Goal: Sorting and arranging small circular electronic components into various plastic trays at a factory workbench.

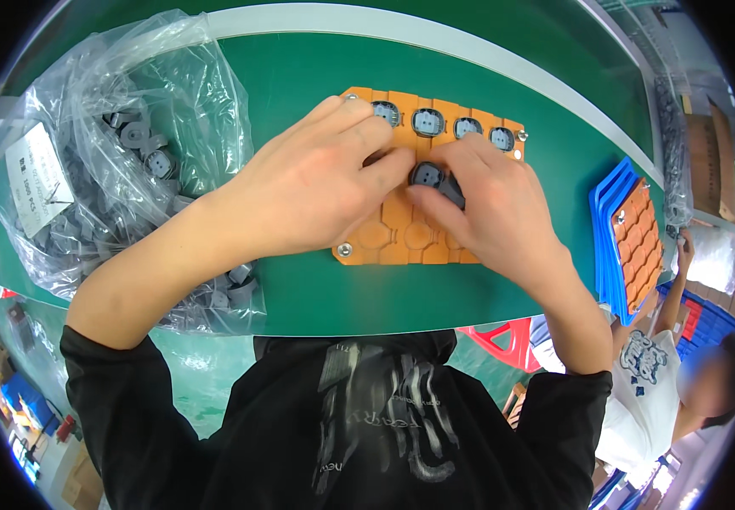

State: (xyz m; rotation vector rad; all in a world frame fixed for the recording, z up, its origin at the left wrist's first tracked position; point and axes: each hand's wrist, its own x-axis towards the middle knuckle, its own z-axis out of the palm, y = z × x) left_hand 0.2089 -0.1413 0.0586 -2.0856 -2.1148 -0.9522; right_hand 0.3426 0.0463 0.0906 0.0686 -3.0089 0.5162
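Note:
An orange moulded tray with rows of shaped pockets lies on the green table. Its far row holds several small grey plastic parts. My left hand lies over the tray's left side, its fingertips touching a dark grey part in the second row. My right hand pinches that same part from the right, and more dark pieces show under its fingers. Both hands hide much of the tray's middle.
A large clear plastic bag full of the same grey parts, with a white label, sits at the left. Blue trays with another orange tray on top stand at the right edge. A person in a white shirt is at the lower right.

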